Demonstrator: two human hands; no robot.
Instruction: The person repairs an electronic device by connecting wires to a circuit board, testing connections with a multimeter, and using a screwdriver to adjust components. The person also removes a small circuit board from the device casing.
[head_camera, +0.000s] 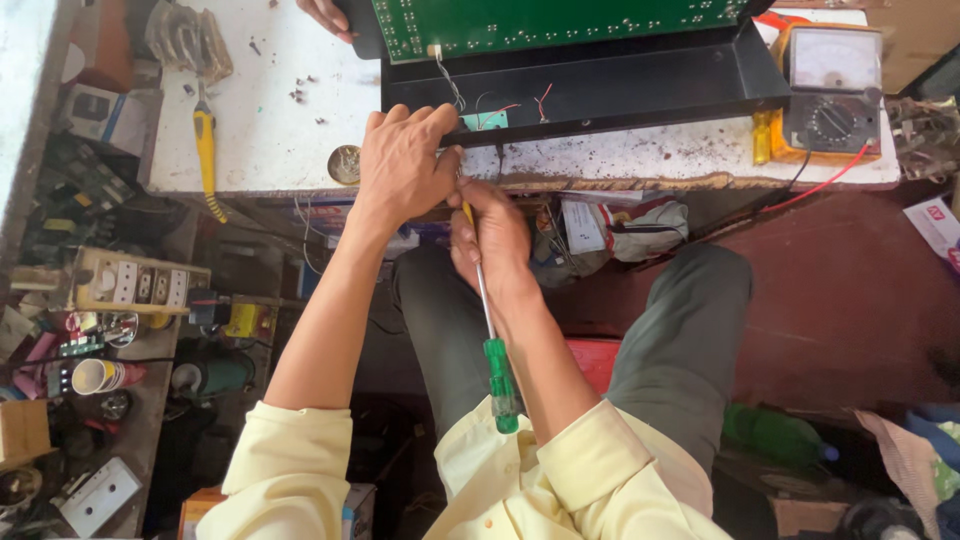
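Two hands meet at the front lip of the black metal tray (600, 85) on your white, chipped counter (270, 140).
Your left hand (403, 165) clamps that lip below the green circuit board (560, 20); your right hand (492, 240) is closed around a thin steel screwdriver (490, 330) with a green translucent handle.
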